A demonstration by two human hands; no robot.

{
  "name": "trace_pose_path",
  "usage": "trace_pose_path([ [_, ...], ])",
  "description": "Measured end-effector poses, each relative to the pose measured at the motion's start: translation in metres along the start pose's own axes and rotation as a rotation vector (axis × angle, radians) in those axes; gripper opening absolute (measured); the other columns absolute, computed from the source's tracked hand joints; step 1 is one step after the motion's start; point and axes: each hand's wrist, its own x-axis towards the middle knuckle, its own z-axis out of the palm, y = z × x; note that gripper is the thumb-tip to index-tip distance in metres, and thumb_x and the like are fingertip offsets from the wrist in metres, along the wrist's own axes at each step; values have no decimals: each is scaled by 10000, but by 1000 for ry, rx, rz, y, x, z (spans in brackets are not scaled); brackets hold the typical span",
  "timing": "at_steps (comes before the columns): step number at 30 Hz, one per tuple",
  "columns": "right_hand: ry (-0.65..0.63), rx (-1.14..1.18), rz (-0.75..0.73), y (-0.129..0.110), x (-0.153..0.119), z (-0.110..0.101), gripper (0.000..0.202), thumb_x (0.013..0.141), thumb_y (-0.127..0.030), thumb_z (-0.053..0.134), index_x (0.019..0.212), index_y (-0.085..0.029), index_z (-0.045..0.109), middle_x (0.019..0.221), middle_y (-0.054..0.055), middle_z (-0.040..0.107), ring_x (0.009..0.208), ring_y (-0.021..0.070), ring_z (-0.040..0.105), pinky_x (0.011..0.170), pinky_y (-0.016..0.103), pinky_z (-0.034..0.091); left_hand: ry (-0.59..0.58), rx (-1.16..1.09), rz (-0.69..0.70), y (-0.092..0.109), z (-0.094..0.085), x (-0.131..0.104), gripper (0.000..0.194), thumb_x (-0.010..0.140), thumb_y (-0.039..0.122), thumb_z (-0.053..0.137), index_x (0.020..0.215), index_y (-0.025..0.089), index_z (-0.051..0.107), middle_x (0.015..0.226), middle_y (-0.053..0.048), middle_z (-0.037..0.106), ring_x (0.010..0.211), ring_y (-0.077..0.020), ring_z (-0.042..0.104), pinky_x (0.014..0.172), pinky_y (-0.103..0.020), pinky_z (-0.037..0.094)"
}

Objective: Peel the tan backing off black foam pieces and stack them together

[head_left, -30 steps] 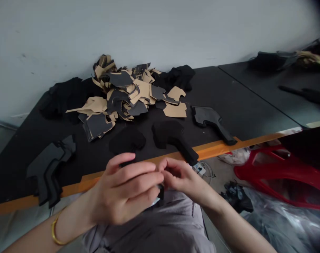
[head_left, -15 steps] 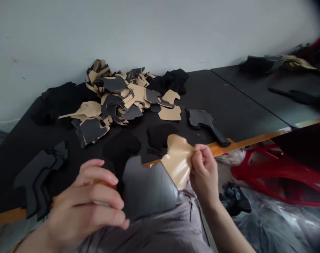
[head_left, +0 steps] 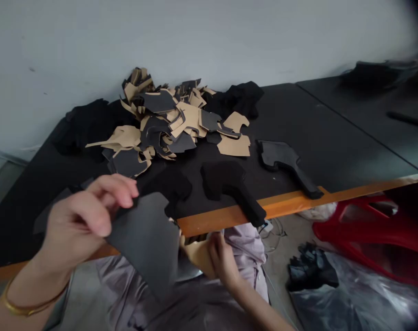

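My left hand [head_left: 88, 211] is closed on the upper left corner of a dark grey sheet [head_left: 149, 239], which hangs tilted above my lap. Between the thumb and fingers of my right hand [head_left: 221, 257] is a tan paper piece [head_left: 200, 256], low beside the sheet's right edge. Whether the paper still touches the sheet I cannot tell. Just beyond them lie black cut pieces [head_left: 224, 177] with a long arm over the table edge, and a similar dark grey stack [head_left: 283, 158] to their right.
A heap of grey and tan pieces [head_left: 188, 117] covers the back of the black table [head_left: 333, 151]. Black fabric-like piles [head_left: 92, 122] flank it. A red plastic chair [head_left: 360, 230] and clear plastic bags [head_left: 360, 285] are on the floor at right.
My left hand has closed on the grey sheet and lifted it leftwards. My right hand has moved down and left with the tan paper. The view has shifted slightly.
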Motion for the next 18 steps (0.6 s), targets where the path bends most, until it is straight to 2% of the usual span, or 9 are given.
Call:
trace_pose_path([
  [1,-61,-14,-10,-1,7,7,56,845,-223,457,859,-175,483,690,56,590,605,173,578,556,277,455,-63,-8,12,1,6,3,216,878,382,588,714,241,568,921,11,583,944,-149,537,989,-291,437],
  [3,-212,-29,-48,-16,15,5,48,781,-151,522,809,-165,558,689,68,620,604,174,583,569,271,439,-196,13,32,3,12,8,247,891,265,582,657,213,526,903,11,591,967,-138,544,962,-277,443],
  [5,-363,-15,-103,-45,15,-14,101,785,-151,574,688,-170,593,621,40,613,561,146,570,557,244,420,-298,47,61,5,11,11,261,885,196,589,636,205,513,864,17,599,944,-127,552,922,-276,458],
  [7,-439,28,-134,-80,11,-40,150,887,-239,549,819,-184,671,603,2,607,499,102,554,525,207,414,-339,55,65,7,10,12,277,894,212,580,626,202,516,844,11,604,927,-128,551,901,-286,465],
  [9,-323,170,-184,-112,10,-61,211,944,-297,512,945,-178,686,671,2,617,491,72,543,499,181,416,-364,42,75,7,10,12,286,900,207,572,618,199,522,846,5,607,923,-130,547,895,-296,466],
  [11,-258,184,-296,-135,13,-69,191,952,-274,524,1012,-194,687,787,16,647,645,76,597,597,169,453,-374,22,66,6,12,11,283,898,194,571,619,198,529,857,0,607,942,-135,544,896,-303,464],
  [14,-320,190,-375,-150,18,-63,144,932,-246,569,1002,-191,684,906,29,671,832,93,617,710,175,458,-392,14,63,5,15,10,269,896,177,572,630,198,537,874,7,608,959,-131,545,914,-305,458],
  [18,-389,220,-338,-153,15,-51,92,919,-213,564,883,-166,634,810,6,633,725,77,564,625,168,407,-391,38,69,7,17,9,261,893,156,576,636,194,541,880,23,604,945,-115,549,920,-292,455],
])
